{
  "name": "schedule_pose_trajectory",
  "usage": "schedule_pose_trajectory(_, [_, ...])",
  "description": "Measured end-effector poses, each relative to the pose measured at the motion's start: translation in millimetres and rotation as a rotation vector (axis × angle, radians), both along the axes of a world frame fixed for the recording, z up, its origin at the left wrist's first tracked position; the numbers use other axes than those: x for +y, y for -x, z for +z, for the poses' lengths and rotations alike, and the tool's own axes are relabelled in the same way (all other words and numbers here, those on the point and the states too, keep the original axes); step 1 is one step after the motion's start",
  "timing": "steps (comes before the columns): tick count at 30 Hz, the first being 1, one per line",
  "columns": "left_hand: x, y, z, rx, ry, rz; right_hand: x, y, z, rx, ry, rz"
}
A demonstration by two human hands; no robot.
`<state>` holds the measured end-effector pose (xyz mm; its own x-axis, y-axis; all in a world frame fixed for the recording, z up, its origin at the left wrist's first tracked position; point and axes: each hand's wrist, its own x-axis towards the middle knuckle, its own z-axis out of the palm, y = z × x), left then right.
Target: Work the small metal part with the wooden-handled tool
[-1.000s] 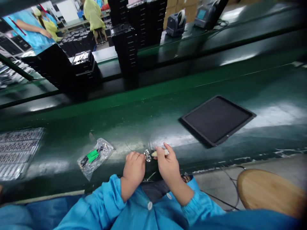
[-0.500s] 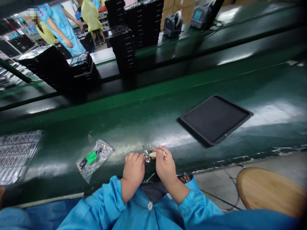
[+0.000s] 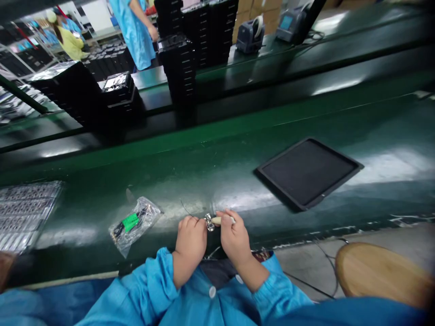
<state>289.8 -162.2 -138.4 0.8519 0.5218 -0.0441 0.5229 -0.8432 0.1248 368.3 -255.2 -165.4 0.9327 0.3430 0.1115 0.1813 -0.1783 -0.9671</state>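
Near the front edge of the green bench, my left hand (image 3: 190, 237) pinches a small silvery metal part (image 3: 210, 222) at its left side. A thin dark wire (image 3: 185, 208) sticks up beyond the left fingers. My right hand (image 3: 235, 235) is closed around a cream-coloured pen-like tool (image 3: 217, 220), whose tip meets the metal part from the right. A clear plastic bag (image 3: 136, 224) with a green label and dark items inside lies to the left of my hands.
A black tray (image 3: 310, 174) lies to the right. At the far left are clear trays of small parts (image 3: 25, 215). Stacks of black trays (image 3: 176, 68) and a tape dispenser (image 3: 250, 35) stand behind. A wooden stool (image 3: 380, 276) is at lower right; people are in the background.
The whole view has shifted slightly. A person in blue in the background has moved to the right. My hands hold the same things in nearly the same pose.
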Motion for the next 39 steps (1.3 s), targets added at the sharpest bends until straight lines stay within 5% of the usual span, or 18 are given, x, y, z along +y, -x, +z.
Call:
schedule_pose_trajectory(6, [-2, -5, 12.9, 0.173, 0.184, 0.088, 2, -2, 2.9, -0.049, -0.008, 0.012])
schedule_pose_trajectory(15, [-4, -6, 17.8, 0.219, 0.222, 0.116, 2, -5, 10.8, -0.278, 0.084, 0.016])
schedule_pose_trajectory(26, [0, -7, 15.8, 0.243, 0.285, 0.146, 26, -11, 22.1, -0.789, 0.147, 0.157])
schedule_pose_trajectory(32, [6, -8, 14.2, 0.186, 0.296, 0.112, 24, -15, 18.2, -0.348, 0.242, 0.303])
schedule_pose_trajectory(37, [8, -3, 13.8, 0.116, 0.309, 0.073, 5, -23, 35.6, 0.562, 0.102, 0.044])
schedule_pose_trajectory(39, [10, 1, 15.5, 0.095, 0.335, 0.027, -6, -23, 42.2, 0.784, 0.093, 0.084])
